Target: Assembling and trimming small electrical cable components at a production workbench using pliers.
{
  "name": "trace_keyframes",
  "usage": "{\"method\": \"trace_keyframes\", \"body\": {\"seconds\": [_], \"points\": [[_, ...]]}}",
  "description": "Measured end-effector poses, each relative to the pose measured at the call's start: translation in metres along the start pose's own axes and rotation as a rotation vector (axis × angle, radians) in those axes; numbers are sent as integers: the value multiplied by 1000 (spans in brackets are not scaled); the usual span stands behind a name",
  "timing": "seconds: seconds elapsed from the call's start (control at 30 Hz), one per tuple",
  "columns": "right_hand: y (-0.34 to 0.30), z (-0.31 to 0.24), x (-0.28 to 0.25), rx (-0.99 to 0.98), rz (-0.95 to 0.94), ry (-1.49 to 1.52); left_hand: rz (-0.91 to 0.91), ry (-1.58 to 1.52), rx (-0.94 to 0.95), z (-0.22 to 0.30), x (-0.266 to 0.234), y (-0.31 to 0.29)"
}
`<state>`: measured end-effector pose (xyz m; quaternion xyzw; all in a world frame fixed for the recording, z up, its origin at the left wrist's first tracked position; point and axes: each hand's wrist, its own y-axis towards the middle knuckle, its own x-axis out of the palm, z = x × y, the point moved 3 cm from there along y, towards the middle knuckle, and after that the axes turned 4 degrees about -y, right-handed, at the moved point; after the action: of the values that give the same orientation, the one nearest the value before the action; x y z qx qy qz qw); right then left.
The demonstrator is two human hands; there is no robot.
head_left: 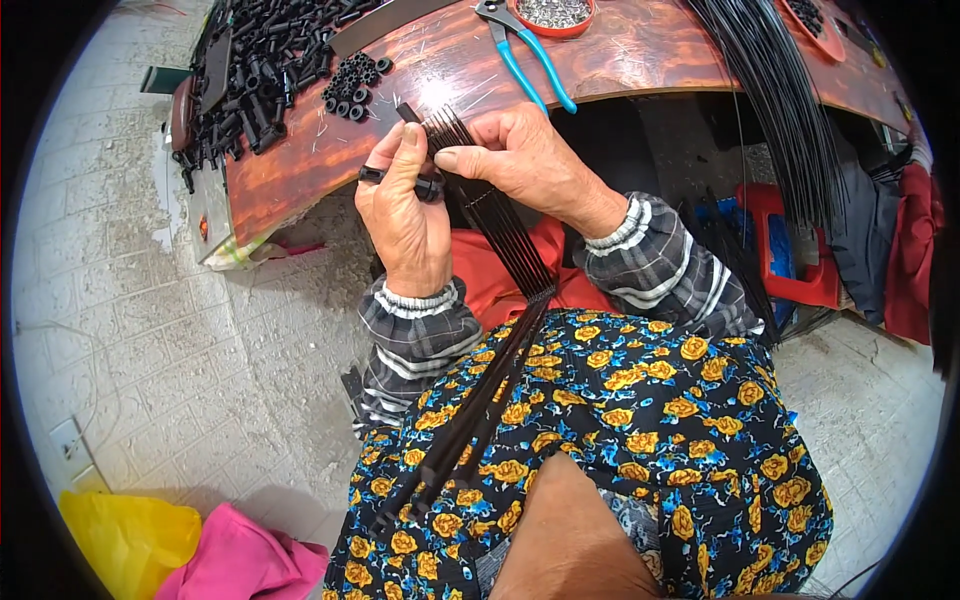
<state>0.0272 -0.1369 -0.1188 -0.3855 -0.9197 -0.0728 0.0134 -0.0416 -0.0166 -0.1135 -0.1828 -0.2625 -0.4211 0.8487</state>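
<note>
A bundle of thin, jointed black rods, like umbrella ribs, slants from my hands down over my lap. My left hand is closed, thumb and forefinger pinching near the rods' upper ends. A black plastic tube-like piece lies gripped in its palm, sticking out on both sides. From the right, my right hand closes on the same ribs, its thumb pressed over them just below their fanned tips. Both hands are raised at the table's near edge. The fingers hide exactly where the rib ends meet.
On the red-brown table lie blue-handled pliers, a red dish of small metal bits, black rings and a heap of black plastic parts. Long black rods hang over its edge above a red stool.
</note>
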Motion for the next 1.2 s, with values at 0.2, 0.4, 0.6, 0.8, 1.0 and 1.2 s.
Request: {"method": "trace_keyframes", "body": {"seconds": [0.2, 0.4, 0.6, 0.8, 1.0, 1.2], "points": [[-2, -2, 1, 26, -6, -50, 13, -39, -50, 1, 4, -3], [-4, 0, -3, 70, -18, 85, -88, -61, -26, 0, 3, -6], [-5, -6, -3, 188, -58, 163, -80, -108, -104, -3, -3, -3], [-1, 5, -1, 132, -25, 122, -4, -70, -135, -5, -8, 2], [-2, 0, -4, 152, -38, 110, -28, -72, -100, 0, -1, -1], [-4, -5, -5, 199, -104, 180, -88, -58, -31, 6, 6, -11]]}}
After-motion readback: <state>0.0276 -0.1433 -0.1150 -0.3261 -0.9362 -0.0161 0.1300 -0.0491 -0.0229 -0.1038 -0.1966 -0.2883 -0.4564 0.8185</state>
